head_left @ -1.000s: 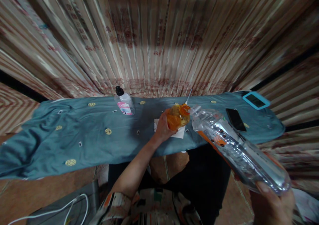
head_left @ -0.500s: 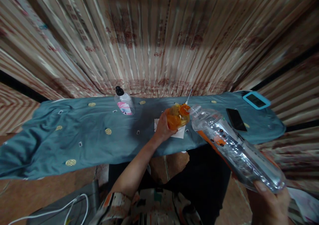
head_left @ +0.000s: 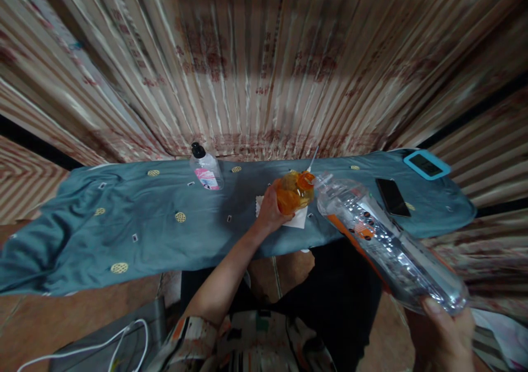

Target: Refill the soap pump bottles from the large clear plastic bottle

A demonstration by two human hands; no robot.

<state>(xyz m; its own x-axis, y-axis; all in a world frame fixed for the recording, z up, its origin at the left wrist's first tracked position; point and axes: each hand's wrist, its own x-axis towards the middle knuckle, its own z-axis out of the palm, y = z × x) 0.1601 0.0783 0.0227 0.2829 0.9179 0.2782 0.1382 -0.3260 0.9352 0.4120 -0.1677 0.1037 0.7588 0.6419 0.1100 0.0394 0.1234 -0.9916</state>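
My left hand (head_left: 272,210) is wrapped round a translucent orange bottle (head_left: 293,193), tilted so that its mouth points right. A thin white stick or tube (head_left: 312,159) shows just behind the orange mouth. With my right hand (head_left: 445,317) I grip the base of a large clear plastic bottle (head_left: 383,240) that has an orange label. It slants down from right to left, and its neck meets the orange bottle's mouth; whether liquid flows between them I cannot tell. Beneath the orange bottle lies a white paper napkin (head_left: 297,218), partly hidden.
A clear pump bottle (head_left: 207,173) with a black top stands on the teal cloth (head_left: 157,201) to the left. At the right lie a black phone (head_left: 392,197) and a blue-framed digital clock (head_left: 427,165). A curtain (head_left: 264,75) hangs behind. White cable (head_left: 91,347) lies at lower left.
The large clear bottle's base and my right hand have shifted slightly left. Both bottle mouths stay together, and my left hand keeps its hold.
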